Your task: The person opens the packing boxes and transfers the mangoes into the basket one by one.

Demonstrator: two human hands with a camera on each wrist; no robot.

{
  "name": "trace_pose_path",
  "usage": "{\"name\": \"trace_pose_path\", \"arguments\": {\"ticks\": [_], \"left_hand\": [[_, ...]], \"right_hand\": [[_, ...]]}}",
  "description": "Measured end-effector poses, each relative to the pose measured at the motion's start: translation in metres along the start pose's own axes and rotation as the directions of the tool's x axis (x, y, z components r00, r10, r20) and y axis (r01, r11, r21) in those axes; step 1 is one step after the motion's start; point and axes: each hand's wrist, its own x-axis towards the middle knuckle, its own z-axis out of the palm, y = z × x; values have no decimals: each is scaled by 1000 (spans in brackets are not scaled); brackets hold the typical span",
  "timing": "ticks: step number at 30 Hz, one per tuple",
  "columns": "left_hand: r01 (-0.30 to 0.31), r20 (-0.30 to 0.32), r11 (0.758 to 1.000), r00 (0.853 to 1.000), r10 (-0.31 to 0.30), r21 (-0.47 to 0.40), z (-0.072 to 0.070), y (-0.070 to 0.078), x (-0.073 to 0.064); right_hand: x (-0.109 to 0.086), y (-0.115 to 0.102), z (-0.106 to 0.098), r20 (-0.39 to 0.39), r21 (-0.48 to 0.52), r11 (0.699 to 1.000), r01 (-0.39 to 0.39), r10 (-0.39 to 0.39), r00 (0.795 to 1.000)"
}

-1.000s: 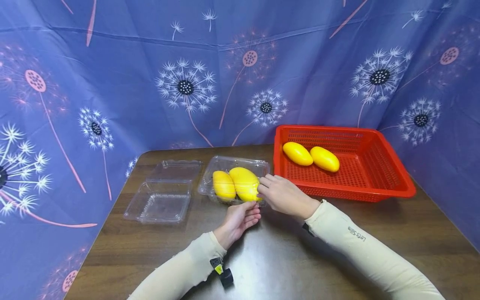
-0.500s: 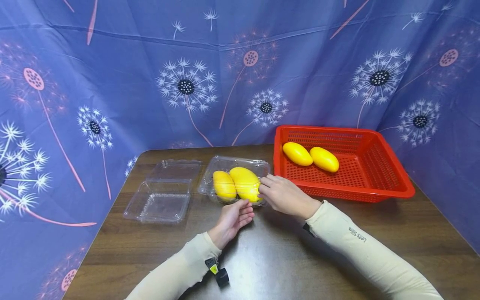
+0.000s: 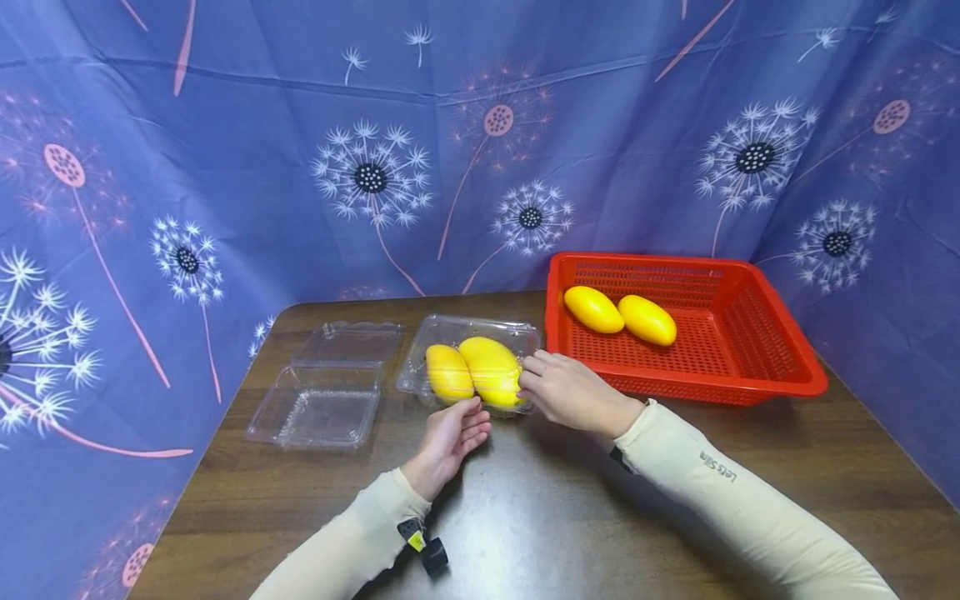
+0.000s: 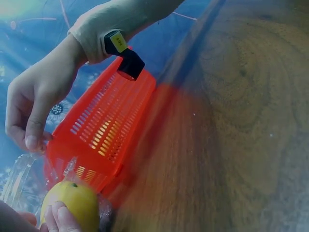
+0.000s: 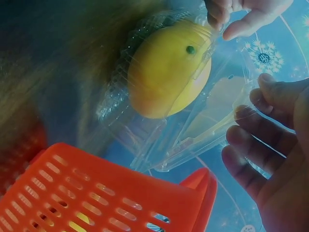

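Two yellow mangoes, one smaller [image 3: 450, 375] and one larger [image 3: 491, 371], lie side by side in a clear plastic clamshell container [image 3: 414, 367]. Its see-through lid stands partly over them. My right hand [image 3: 577, 396] pinches the lid's right edge with thumb and fingertips. My left hand [image 3: 446, 437] is at the container's front edge, its thumb up by the rim and its fingers loosely extended below. From the right wrist view, a mango [image 5: 164, 72] with a green stem spot shows through the plastic, left-hand fingertips [image 5: 234, 31] right at the rim.
Left of this container stands a second clear clamshell [image 3: 330, 417], its lid laid back. A red perforated basket [image 3: 712, 387] holds two more mangoes [image 3: 648, 320] at the right. Everything rests on a brown wooden table [image 3: 525, 533] before a blue dandelion-patterned cloth [image 3: 450, 167].
My left hand has slid left along the container's front edge, from the larger mango toward the smaller one. The right hand keeps its place at the lid's right edge.
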Motion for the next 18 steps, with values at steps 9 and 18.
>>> {"name": "trace_pose_path", "arguments": {"ticks": [9, 18], "left_hand": [[-38, -60, 996, 998, 33, -83, -18, 9, 0], [-81, -142, 990, 988, 64, -118, -33, 18, 3]], "right_hand": [[-2, 3, 0, -2, 10, 1000, 10, -10, 1000], [-7, 3, 0, -14, 28, 1000, 9, -9, 1000]]}}
